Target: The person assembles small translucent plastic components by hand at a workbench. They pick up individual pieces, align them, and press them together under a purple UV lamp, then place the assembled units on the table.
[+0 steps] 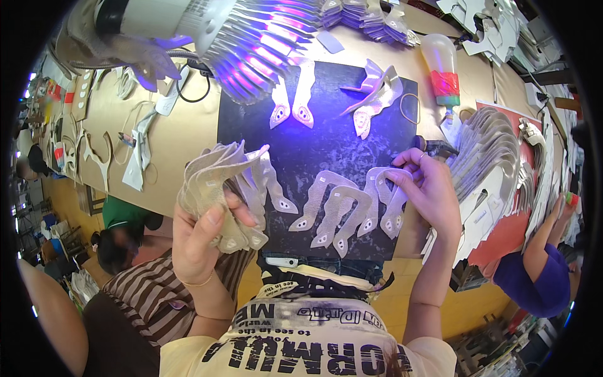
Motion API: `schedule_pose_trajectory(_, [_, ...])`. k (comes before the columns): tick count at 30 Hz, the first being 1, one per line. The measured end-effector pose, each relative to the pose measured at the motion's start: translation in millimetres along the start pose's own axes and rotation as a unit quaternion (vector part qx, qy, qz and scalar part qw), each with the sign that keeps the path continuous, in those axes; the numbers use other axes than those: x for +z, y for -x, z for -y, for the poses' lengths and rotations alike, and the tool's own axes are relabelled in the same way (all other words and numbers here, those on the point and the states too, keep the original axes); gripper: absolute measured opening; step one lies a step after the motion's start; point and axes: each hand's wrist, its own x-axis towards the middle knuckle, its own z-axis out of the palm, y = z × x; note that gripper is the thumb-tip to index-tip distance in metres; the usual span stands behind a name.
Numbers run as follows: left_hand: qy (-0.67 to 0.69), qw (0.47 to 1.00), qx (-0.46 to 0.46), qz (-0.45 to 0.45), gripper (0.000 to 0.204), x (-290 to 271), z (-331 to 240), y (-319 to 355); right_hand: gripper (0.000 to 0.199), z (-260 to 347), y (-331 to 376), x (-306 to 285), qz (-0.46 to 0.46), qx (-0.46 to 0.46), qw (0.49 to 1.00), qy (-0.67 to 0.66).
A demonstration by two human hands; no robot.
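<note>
left hand (204, 235) clamps a fanned stack (223, 188) of grey cutouts, raised at the mat's (251, 135) left edge. right hand (427, 191) pinches the top of the rightmost cutout (392, 207) in the overlapped row (345, 210) on the mat; long axes run toward the person. right hand nearer the row.

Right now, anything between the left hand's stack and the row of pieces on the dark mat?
Nothing visible. The left hand holds the stack just left of the row; only one loose piece lies flat on the mat between. The right hand rests on the row's far end.
</note>
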Motion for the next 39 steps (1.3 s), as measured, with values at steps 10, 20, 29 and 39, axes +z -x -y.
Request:
schedule_pose_trajectory(10, [0.011, 0.999, 0.024, -0.035, 0.023, -6, -1, 2, 0.026, 11, 5, 0, 0.008, -0.108, 0.972, 0.207])
schedule_pose_trajectory(20, [0.053, 0.996, 0.035, -0.061, 0.025, -8, -1, 0, 0.018, 6, 5, 5, 0.006, -0.111, 0.978, 0.176])
schedule_pose_trajectory(29, [0.038, 0.991, 0.081, -0.096, 0.032, -32, -9, 8, 0.015, 7, -11, -8, -0.031, -0.084, 0.980, 0.180])
schedule_pose_trajectory(39, [0.125, 0.990, 0.021, -0.063, 0.035, -40, 2, 11, 0.027, 56, 2, 1, -0.154, -0.119, 0.970, 0.146])
